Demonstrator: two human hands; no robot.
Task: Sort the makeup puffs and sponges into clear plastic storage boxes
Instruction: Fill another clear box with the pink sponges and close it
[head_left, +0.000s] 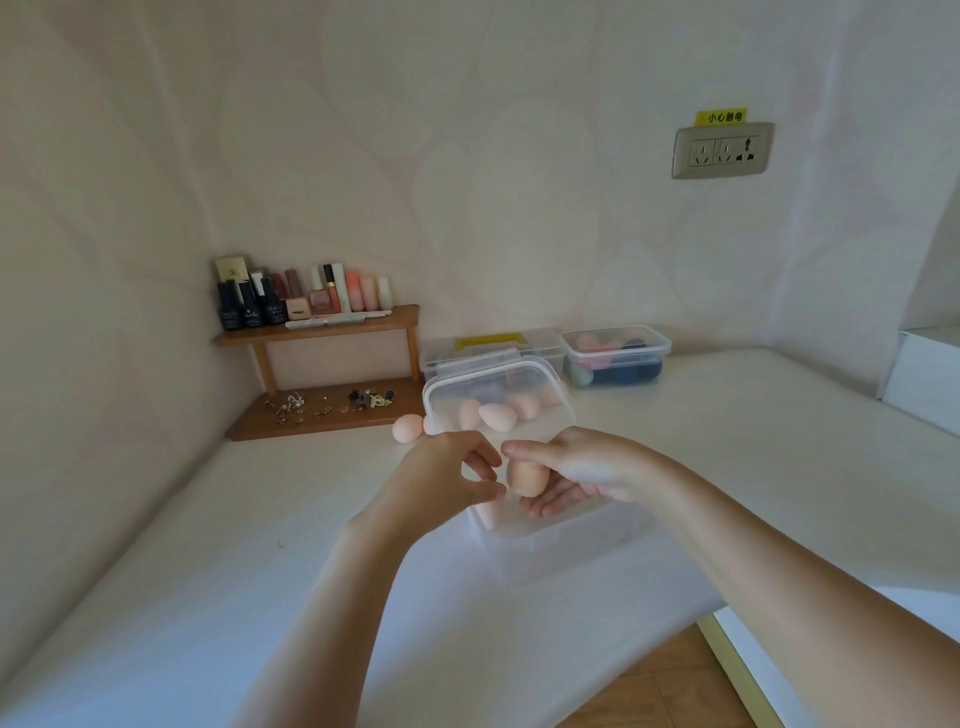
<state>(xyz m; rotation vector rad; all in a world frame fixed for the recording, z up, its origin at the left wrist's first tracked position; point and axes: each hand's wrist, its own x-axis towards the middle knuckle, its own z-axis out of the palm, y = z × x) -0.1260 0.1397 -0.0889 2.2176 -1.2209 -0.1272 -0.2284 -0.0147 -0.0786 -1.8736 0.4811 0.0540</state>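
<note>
The person is putting a peach egg-shaped sponge (525, 477) into the clear box (561, 540) on the white table (260, 545). The right hand (582, 470) is pinching the sponge with thumb on top and fingers cupping under it, just over the open box. The left hand (447, 475) is sitting right beside it, fingers curling, nearly touching the sponge; I cannot tell if it is holding anything. I think the next move is letting the sponge drop in. More peach sponges (496, 414) are lying behind the lid (498, 384), and one sponge (407, 427) is waiting near the wooden shelf (322, 332)
</note>
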